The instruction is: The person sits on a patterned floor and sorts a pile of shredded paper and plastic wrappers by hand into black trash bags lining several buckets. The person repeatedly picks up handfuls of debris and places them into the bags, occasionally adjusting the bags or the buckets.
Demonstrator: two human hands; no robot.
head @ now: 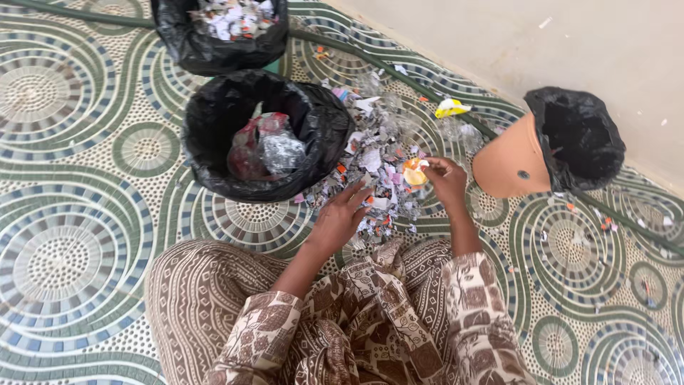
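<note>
Underfoot, swirl-patterned mat, scraps, pale wall

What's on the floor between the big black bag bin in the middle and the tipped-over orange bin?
In the head view, a pile of torn paper and plastic scraps lies between the black-lined bin and the tipped orange bin; both hands work there.

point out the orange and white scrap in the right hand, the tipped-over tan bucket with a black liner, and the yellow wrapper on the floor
orange and white scrap (pixel 414 172), head view, its orange middle
tipped-over tan bucket with a black liner (pixel 507 162), head view, bare tan side wall
yellow wrapper (pixel 450 108), head view, its centre
</note>
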